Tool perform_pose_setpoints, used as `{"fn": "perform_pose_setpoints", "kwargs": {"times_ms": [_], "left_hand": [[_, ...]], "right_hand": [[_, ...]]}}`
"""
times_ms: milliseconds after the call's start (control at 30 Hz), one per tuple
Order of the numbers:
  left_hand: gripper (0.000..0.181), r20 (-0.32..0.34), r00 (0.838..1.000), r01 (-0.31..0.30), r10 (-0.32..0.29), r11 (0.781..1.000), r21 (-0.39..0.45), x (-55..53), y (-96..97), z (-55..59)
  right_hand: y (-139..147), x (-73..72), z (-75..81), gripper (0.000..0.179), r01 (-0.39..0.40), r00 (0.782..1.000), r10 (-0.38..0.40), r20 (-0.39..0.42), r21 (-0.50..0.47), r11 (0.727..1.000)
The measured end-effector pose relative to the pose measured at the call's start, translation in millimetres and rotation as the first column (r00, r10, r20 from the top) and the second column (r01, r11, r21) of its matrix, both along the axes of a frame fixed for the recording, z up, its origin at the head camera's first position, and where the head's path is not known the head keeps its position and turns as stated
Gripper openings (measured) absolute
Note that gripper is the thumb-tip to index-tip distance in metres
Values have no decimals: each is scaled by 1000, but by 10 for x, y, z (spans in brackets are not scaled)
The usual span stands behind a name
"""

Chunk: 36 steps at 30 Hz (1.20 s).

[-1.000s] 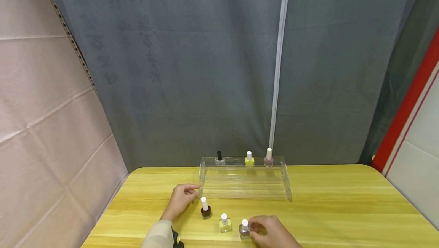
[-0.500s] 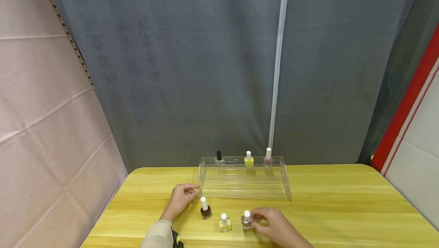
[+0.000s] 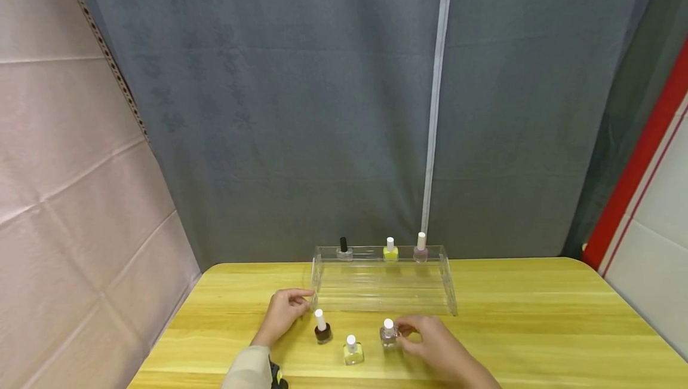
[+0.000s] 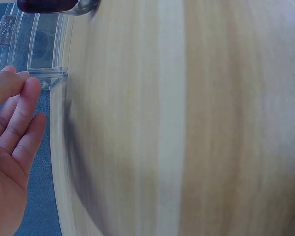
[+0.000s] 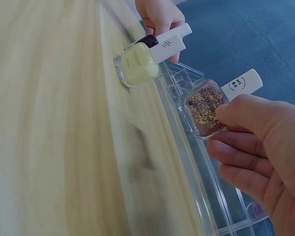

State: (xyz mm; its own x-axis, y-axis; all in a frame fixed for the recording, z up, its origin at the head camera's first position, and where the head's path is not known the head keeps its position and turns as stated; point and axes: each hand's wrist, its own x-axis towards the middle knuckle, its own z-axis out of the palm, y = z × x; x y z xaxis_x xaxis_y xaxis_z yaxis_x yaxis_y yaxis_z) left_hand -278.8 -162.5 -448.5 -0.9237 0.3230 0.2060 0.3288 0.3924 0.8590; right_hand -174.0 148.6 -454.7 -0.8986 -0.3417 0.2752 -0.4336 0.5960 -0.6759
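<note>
My right hand (image 3: 430,341) pinches a glitter nail polish bottle (image 5: 204,109) with a white cap, thumb on the glass. In the head view this bottle (image 3: 389,336) is in front of the clear stepped rack (image 3: 381,302). At the rack's left end, my left hand (image 3: 285,312) touches the corner with its fingertips; in the left wrist view the fingers (image 4: 27,110) are loosely extended there. Beside it stands a dark nail polish bottle (image 3: 323,333) with a white cap. Between the hands is a pale yellow nail polish bottle (image 3: 353,353).
On the rack's top tier stand a clear bottle with a black cap (image 3: 344,251), a yellow bottle (image 3: 390,251) and a mauve bottle (image 3: 421,253). The wood-patterned table (image 3: 537,317) ends at a grey-blue curtain (image 3: 301,138) behind.
My right hand has carried the glitter nail polish bottle away from me toward the rack and slightly right. The left hand and the other bottles have stayed where they were.
</note>
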Motion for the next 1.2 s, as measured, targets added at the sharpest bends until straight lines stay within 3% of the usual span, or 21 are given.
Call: {"fn": "perform_pose_setpoints", "kwargs": {"times_ms": [67,133,367,533,867,1200], "left_hand": [[23,-2,1000,1,-1,1000,-4,37,9,47],[23,-1,1000,0,0,1000,5,17,8,20],[24,12,1000,-11,11,1000,20,-188,-57,-269],[25,15,1000,-21,21,1000,22,-245,-79,-350],[25,4,1000,-17,16,999,35,-264,-86,-383],[26,2,1000,-10,10,1000,25,-255,-75,-353]], "right_hand": [[6,-26,5,20,-6,1000,6,-28,6,1000],[7,-52,14,18,-9,999,9,-44,13,1000],[-14,-114,85,18,-16,997,17,-82,15,1000],[-27,-153,134,19,-6,996,7,-91,20,1000],[-33,-224,172,20,-10,998,12,-67,24,1000],[-35,-323,179,20,-34,989,36,-140,16,999]]}}
